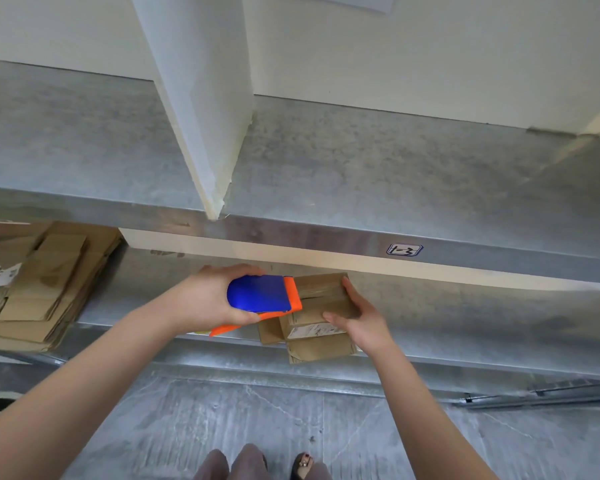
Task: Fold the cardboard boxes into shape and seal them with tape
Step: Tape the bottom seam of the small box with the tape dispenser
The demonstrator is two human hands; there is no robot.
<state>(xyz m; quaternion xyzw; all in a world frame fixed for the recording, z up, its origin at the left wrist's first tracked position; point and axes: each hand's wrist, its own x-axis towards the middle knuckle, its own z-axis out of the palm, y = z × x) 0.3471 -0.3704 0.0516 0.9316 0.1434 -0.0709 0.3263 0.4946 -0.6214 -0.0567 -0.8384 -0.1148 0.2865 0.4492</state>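
Note:
A small folded cardboard box (pixel 321 306) sits on the lower metal shelf (pixel 465 327), with a white label on its near side. My right hand (pixel 359 318) grips the box's right side, thumb at the near edge and fingers at the far corner. My left hand (pixel 212 296) holds a blue and orange tape dispenser (pixel 262 296), whose orange edge rests against the top left of the box. A brown flap sticks out below the dispenser at the box's left.
A stack of flat cardboard boxes (pixel 39 289) with a white paper slip lies on the same shelf at the left. An upper metal shelf (pixel 361 188) overhangs, with a white divider panel (pixel 205 98) standing on it. Grey floor and my feet are below.

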